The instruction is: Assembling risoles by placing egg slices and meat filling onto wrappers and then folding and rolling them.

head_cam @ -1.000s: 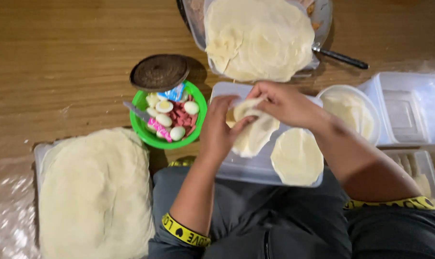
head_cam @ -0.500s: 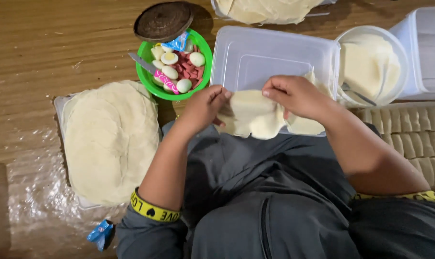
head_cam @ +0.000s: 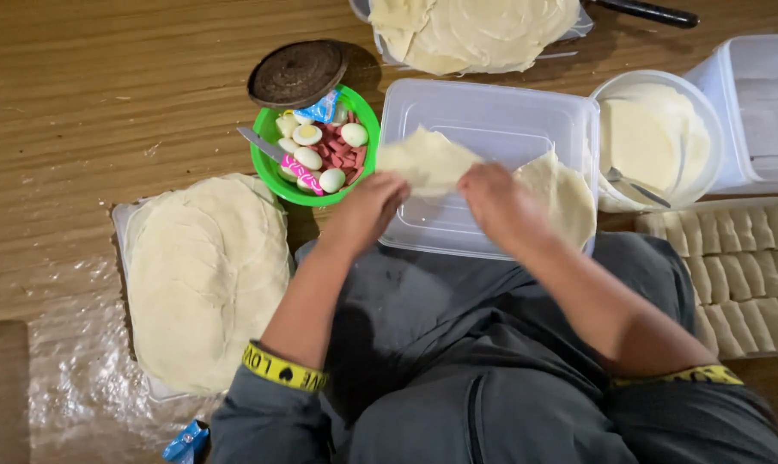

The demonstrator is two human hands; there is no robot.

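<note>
**Over the upturned plastic box: one wrapper lifted clear of the other**

Over the clear plastic box (head_cam: pixel 483 163) on the lap, both hands are now up off the surface with a thin dough wrapper (head_cam: pixel 425 161) pinched between them. The left hand (head_cam: pixel 373 202) has its fingers closed on the near edge of it, the right hand (head_cam: pixel 496 199) is closed on the other side, and the sheet sags a bit in the middle. Half a second ago that same wrapper was down at the near lip of the box, bunched together with a second one; now the two are apart, and the second wrapper (head_cam: pixel 569 193) lies flat on the box on its own, partly under the right wrist. So the peeling looks done to me and the held sheet is free to be laid out.

Room-wise it's tight. A green bowl (head_cam: pixel 269 172) of halved eggs and sausage bits sits just beside the box on the left, with a dark round lid (head_cam: pixel 296 73) touching its far rim. On the right a white bowl (head_cam: pixel 694 103) of pale batter with a spoon in it is just beside the box corner. Rolled pieces fill a tray (head_cam: pixel 741 266) near the right elbow, and a stack of wrappers (head_cam: pixel 204 275) sits by the left knee. The only bare spot is the box's far-left half, plus the wooden floor (head_cam: pixel 106 103) farther left.
</note>
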